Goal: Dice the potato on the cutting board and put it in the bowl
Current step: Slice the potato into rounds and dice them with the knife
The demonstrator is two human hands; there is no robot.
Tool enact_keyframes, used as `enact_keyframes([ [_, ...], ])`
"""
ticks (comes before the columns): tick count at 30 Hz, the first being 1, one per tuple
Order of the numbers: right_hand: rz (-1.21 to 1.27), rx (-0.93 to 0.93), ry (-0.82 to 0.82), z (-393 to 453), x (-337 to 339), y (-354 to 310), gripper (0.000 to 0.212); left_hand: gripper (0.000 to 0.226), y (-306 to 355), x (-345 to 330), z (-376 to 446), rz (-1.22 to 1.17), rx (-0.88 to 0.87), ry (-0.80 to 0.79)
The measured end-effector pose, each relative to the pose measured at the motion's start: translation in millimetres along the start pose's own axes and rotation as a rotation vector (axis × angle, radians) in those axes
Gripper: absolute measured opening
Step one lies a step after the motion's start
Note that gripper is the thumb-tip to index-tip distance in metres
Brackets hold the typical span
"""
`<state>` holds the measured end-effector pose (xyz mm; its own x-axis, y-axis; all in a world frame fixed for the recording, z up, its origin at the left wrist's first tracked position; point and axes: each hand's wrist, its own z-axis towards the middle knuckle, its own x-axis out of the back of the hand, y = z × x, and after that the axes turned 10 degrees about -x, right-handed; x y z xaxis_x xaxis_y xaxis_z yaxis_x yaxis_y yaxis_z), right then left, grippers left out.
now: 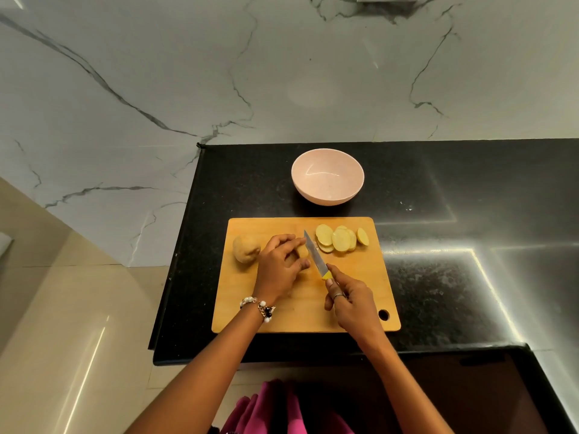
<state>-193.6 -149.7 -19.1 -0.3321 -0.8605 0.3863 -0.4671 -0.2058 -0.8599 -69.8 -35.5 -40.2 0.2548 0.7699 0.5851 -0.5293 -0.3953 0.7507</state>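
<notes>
A wooden cutting board point(354, 296) lies on the black counter. My left hand point(279, 267) grips a small end piece of potato point(303, 252) near the board's middle, mostly hidden under the fingers. My right hand point(347, 302) holds a knife point(315, 258) by its yellow handle, blade lying against the right side of that piece. Several round potato slices point(340, 239) lie overlapping at the board's far right. A whole unpeeled potato point(246, 248) sits at the board's far left. The pink bowl point(327, 195) stands beyond the board, nothing in it.
The black counter point(454, 277) stretches to the right of the board and ends at a front edge just below it. A marble wall rises behind the bowl. Beige floor shows to the left. Pink clothing appears at the bottom.
</notes>
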Motion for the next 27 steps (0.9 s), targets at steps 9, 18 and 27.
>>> enact_keyframes([
  [9, -0.161, 0.124, 0.132, -6.2, -10.6, -13.7, 0.042, 0.053, -7.8, 14.0, 10.5, 0.055, -0.004, 0.001],
  [18, -0.419, 0.228, 0.145, -9.7, -22.2, -26.3, 0.044, 0.053, -14.4, 16.2, 8.3, 0.032, 0.006, -0.007],
  [27, -0.678, 0.291, 0.171, -3.4, -32.9, -28.5, 0.050, 0.052, -16.7, 13.2, 5.7, 0.023, -0.057, 0.025],
])
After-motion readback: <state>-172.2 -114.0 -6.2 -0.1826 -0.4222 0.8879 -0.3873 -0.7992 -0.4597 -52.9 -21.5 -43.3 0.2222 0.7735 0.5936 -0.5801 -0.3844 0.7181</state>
